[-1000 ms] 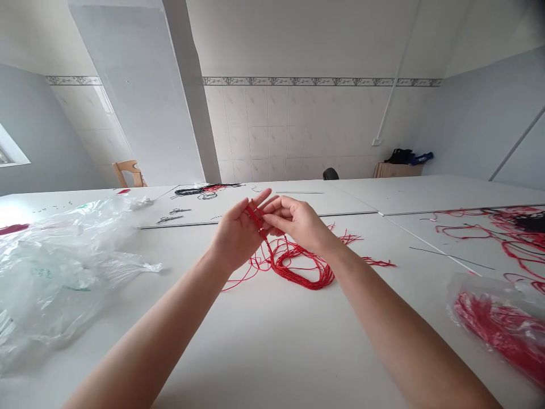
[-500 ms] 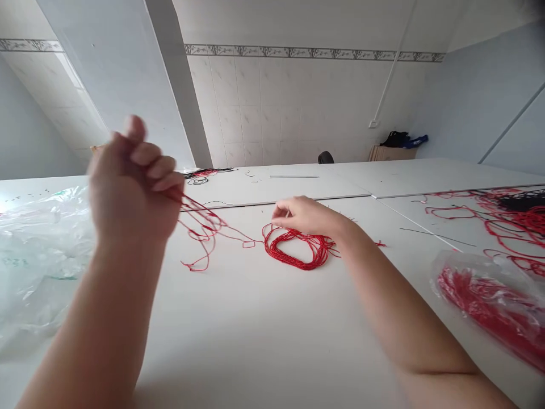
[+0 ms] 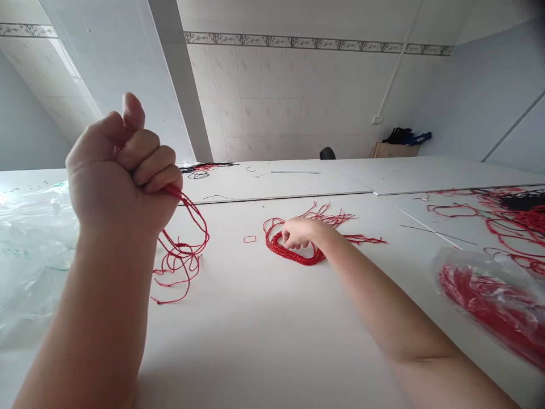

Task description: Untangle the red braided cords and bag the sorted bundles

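My left hand (image 3: 123,165) is raised at the left, its fingers wrapped round a bunch of thin red cords (image 3: 181,249). Loops and knotted ends of the cords hang below the fist, beside the wrist. On the white table, a coil of red cords (image 3: 293,258) lies with loose ends fanning out to the back and right. Over its far side is my right hand (image 3: 300,232), fingers curled down into the ring around the cords. The fingertips are partly hidden. A small red rectangular outline (image 3: 250,239) lies left of the coil.
Clear plastic bags (image 3: 34,255) lie at the left. A plastic bag of red cords (image 3: 489,307) is at the right, with red and black cords (image 3: 519,207) behind it. Dark cords (image 3: 204,169) and a thin strip (image 3: 296,172) lie farther back, beyond a table seam.
My left hand has risen slightly and moved left, its cords now hanging clear of the coil. My right hand has lowered onto the coil and its fingers have curled in.
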Demonstrator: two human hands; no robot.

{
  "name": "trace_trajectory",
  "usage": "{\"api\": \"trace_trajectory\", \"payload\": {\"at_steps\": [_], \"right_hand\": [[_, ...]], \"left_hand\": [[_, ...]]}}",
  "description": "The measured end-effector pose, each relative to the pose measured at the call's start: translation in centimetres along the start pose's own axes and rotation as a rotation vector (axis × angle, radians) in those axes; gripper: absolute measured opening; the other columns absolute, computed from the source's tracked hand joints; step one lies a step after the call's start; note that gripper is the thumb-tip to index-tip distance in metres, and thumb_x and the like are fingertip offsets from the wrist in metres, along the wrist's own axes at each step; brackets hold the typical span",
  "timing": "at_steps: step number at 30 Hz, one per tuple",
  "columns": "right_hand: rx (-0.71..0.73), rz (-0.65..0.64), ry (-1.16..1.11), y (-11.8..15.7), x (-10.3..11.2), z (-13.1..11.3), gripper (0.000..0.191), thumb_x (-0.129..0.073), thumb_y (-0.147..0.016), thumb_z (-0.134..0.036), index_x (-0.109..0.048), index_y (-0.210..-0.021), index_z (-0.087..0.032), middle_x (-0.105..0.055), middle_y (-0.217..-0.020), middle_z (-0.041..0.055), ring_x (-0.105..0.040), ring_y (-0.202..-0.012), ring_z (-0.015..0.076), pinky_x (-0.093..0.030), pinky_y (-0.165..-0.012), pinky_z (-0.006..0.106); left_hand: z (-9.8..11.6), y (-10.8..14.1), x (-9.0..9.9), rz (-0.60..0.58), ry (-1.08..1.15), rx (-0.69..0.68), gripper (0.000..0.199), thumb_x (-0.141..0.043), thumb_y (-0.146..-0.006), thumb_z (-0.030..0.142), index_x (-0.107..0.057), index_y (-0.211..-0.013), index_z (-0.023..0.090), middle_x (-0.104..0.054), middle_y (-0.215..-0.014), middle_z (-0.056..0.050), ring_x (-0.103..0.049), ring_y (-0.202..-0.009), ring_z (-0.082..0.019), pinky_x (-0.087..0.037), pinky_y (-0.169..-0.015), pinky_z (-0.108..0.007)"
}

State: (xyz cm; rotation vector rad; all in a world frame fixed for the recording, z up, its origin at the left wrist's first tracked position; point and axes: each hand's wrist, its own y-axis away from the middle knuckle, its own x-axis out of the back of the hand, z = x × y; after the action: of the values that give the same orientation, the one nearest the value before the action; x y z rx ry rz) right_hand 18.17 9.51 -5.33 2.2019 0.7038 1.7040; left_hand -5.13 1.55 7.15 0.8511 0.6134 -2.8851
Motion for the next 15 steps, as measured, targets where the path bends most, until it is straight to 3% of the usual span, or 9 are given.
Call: {"api": "trace_trajectory", "payload": {"at_steps": [7, 15], "right_hand": [[0.024, -0.009, -0.044, -1.03, -0.57, 0.03, 0.020, -0.079, -0.069, -0.028, -0.064, -0.081, -0.021, -0.072, -0.087, 0.0043, -0.069, -0.079, 0.0236, -0.050, -0.064, 0.032], [0.076, 0.054, -0.093, -0.26, 0.01, 0.43, 0.014, -0.076, -0.069, -0.019, -0.062, -0.070, -0.022, -0.065, -0.078, 0.0027, -0.062, -0.071, 0.0202, -0.043, -0.061, 0.031]], "left_hand": [[-0.07, 0.12, -0.28, -0.047, -0.038, -0.014, 0.035, -0.034, -0.107, 0.020, -0.062, -0.087, 0.027, -0.014, -0.050, 0.006, -0.014, -0.038, -0.013, -0.017, -0.035, -0.023], [-0.59, 0.01, -0.55, -0.042, -0.101, -0.009, 0.029, -0.043, -0.101, 0.018, -0.062, -0.082, 0.029, -0.008, -0.056, 0.005, -0.011, -0.042, -0.015, -0.014, -0.033, -0.023]]}}
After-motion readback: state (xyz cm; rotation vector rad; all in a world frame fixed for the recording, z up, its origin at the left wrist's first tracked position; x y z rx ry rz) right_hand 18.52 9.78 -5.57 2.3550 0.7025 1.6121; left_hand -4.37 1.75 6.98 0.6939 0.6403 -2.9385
